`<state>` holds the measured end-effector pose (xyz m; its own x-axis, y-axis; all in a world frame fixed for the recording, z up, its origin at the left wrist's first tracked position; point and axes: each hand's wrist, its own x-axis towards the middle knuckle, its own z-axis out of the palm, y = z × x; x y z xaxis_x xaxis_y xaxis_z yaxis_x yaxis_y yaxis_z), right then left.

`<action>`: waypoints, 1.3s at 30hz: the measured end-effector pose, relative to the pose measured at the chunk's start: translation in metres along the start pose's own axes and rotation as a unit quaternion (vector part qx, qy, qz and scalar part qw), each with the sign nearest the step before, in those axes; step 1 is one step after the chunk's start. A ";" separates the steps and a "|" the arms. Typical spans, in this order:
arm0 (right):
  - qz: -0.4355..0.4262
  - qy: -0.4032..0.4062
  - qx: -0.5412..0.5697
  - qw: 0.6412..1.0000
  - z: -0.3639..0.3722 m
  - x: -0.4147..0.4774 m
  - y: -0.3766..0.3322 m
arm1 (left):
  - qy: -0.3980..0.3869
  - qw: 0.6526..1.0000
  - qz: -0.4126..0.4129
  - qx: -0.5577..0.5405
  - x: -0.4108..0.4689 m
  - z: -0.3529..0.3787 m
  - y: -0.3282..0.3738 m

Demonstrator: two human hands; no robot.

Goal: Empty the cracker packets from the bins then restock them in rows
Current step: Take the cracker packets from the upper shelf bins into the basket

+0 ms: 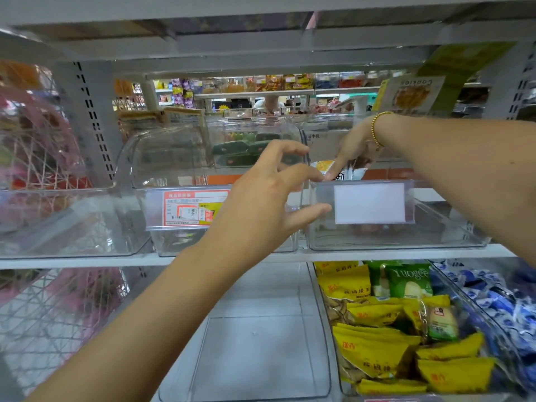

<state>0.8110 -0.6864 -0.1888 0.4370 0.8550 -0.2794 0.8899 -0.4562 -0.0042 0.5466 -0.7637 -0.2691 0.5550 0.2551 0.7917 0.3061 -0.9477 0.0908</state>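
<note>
Two clear plastic bins stand side by side on the middle shelf. The left bin (179,236) carries a red and yellow price label; the right bin (435,236) has a blank white label. My left hand (269,198) hovers in front of the gap between them, fingers spread and holding nothing. My right hand (352,152), with a gold bead bracelet, reaches down into the back of the right bin and pinches a cracker packet (349,171) printed yellow, white and black. On the shelf below, another bin (326,309) holds several yellow and green cracker packets (374,352).
An empty clear bin (261,358) stands on the lower shelf under my left arm. A bin of blue packets (510,311) is at the lower right. Clear bins with pink netting (43,158) fill the left. Green packets (246,149) lie in a bin behind.
</note>
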 end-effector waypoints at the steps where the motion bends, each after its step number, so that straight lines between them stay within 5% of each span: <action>1: -0.006 -0.002 0.011 1.000 -0.001 -0.006 0.000 | -0.006 1.000 -0.006 -0.002 0.000 -0.001 0.001; 4: -0.017 0.037 0.031 0.999 -0.004 -0.034 -0.003 | -0.020 1.000 -0.024 -0.006 -0.001 -0.005 0.004; 7: -0.046 0.174 0.039 0.983 -0.011 -0.073 -0.007 | -0.014 0.999 -0.045 0.010 -0.007 -0.012 0.009; 12: -0.081 0.371 0.091 0.921 -0.005 -0.154 -0.013 | 0.014 0.995 -0.095 0.028 -0.028 -0.034 0.024; 16: -0.177 0.413 0.180 0.875 0.022 -0.224 -0.023 | 0.016 0.992 -0.125 0.009 -0.063 -0.050 0.038; 24: -0.310 0.234 0.262 0.884 0.120 -0.290 -0.060 | -0.106 0.974 -0.197 0.034 -0.168 -0.082 0.057; 31: -0.315 0.049 0.375 0.870 0.252 -0.280 -0.097 | -0.464 0.792 -0.385 0.093 -0.286 -0.085 0.023; 39: -0.225 -0.071 0.352 0.906 0.417 -0.252 -0.146 | -0.417 0.733 -0.531 0.077 -0.413 -0.097 -0.001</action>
<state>0.5167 -0.9384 -0.5179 -0.0149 0.9758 -0.2183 0.6472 -0.1570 -0.7460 0.2419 -0.8866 -0.5377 0.2005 0.9232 -0.3280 0.9567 -0.1123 0.2687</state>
